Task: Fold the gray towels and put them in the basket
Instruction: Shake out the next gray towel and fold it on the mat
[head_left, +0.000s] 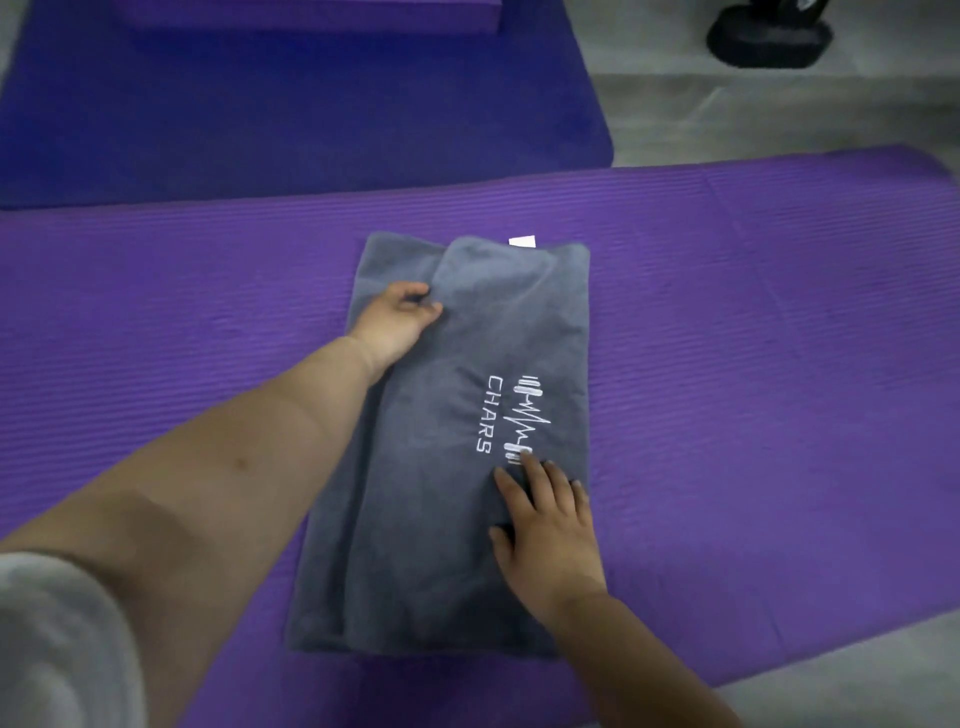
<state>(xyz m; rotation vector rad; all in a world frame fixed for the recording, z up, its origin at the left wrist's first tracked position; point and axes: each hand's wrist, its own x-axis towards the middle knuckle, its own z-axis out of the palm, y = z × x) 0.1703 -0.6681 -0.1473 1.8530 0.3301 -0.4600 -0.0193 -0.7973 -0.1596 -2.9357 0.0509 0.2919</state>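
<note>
Our left hand (397, 317) curls its fingers round the edge of the folded-over layer on the far left part of the gray towel (431, 467), thumb on top, pinching the cloth. Our right hand (550, 525) lies flat with its fingers spread, pressing on the near right part of the towel, fingertips touching the near end of the white logo (524, 415).

The towel lies on the purple mat (753, 338), folded lengthwise into a narrow strip. Its long axis runs from near us to far, leaning slightly right at the far end. The word CHARS reads sideways, its letters running from far to near. A small white tag (522, 241) sticks out at the far short edge. A strip of the lower layer shows along the left side.

A gray sleeve (52, 649) fills the lower left corner. Beyond the mat lie a darker blue mat (260, 104) with a purple block (311, 13) on it, gray floor (779, 114), and a black object (769, 36) at the far right, too blurred to name.
</note>
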